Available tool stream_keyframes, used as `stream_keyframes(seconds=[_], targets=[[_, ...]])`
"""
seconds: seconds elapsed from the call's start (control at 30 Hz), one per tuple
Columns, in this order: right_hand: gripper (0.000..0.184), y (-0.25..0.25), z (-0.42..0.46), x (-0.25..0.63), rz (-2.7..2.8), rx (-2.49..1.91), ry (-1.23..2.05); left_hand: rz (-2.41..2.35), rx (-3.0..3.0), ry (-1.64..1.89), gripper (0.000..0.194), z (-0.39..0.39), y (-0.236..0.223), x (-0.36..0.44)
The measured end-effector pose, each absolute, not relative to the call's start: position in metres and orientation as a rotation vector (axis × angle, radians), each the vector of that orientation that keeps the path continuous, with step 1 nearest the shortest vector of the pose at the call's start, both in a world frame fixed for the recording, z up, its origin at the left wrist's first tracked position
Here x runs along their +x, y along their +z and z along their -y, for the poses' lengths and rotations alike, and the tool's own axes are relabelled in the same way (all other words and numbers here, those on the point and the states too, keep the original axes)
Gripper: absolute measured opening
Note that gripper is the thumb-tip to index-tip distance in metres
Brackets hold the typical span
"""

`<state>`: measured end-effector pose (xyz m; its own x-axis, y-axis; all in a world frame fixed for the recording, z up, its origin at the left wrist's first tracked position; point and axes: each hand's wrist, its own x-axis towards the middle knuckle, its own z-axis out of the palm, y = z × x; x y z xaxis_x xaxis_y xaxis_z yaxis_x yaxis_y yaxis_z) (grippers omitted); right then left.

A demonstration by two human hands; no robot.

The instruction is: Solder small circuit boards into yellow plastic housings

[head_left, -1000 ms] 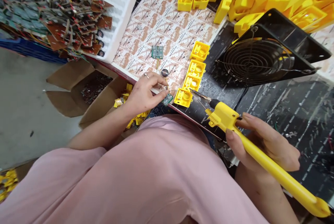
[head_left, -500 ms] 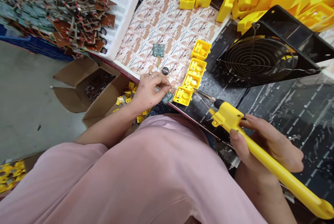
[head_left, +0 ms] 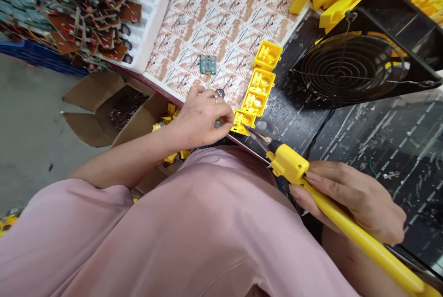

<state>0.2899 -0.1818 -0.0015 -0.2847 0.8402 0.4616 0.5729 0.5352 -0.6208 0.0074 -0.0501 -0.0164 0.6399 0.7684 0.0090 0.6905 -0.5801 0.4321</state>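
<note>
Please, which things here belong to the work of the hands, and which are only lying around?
In the work:
left hand
right hand, holding a soldering iron
yellow plastic housing, near the iron's tip
small green circuit board, mostly hidden by the left hand

Lying around:
second green circuit board
black fan
cardboard box
white foam tray

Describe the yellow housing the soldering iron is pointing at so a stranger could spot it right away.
Find the black caged fan on the bench, then the four yellow plastic housings in a line left of it. Pick the end housing nearest the person's lap, partly covered by the left hand, with the soldering iron's tip pointing at it.
</note>
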Motion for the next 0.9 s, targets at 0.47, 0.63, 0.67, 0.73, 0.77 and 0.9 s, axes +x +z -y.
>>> stream_keyframes(seconds=[0.47,0.63,0.67,0.73,0.77,0.9], targets=[[0.025,0.023,0.166,0.277,2.274,-1.024,0.352,-1.022,2.617,-0.148,0.012,0.028,-0.003,0.031],[0.004,0.022,0.175,0.29,2.146,-1.145,0.396,-0.997,2.6,-0.156,0.012,0.024,-0.002,0.03],[0.007,0.021,0.177,0.292,2.137,-1.177,0.407,-0.993,2.595,-0.158,0.012,0.023,-0.003,0.029],[0.01,0.019,0.18,0.293,2.125,-1.238,0.42,-0.992,2.584,-0.168,0.012,0.022,-0.003,0.029],[0.008,0.018,0.181,0.293,2.115,-1.269,0.43,-0.995,2.579,-0.177,0.012,0.023,-0.003,0.03],[0.008,0.01,0.185,0.291,2.005,-1.345,0.5,-1.01,2.584,-0.207,0.011,0.025,-0.003,0.033]])
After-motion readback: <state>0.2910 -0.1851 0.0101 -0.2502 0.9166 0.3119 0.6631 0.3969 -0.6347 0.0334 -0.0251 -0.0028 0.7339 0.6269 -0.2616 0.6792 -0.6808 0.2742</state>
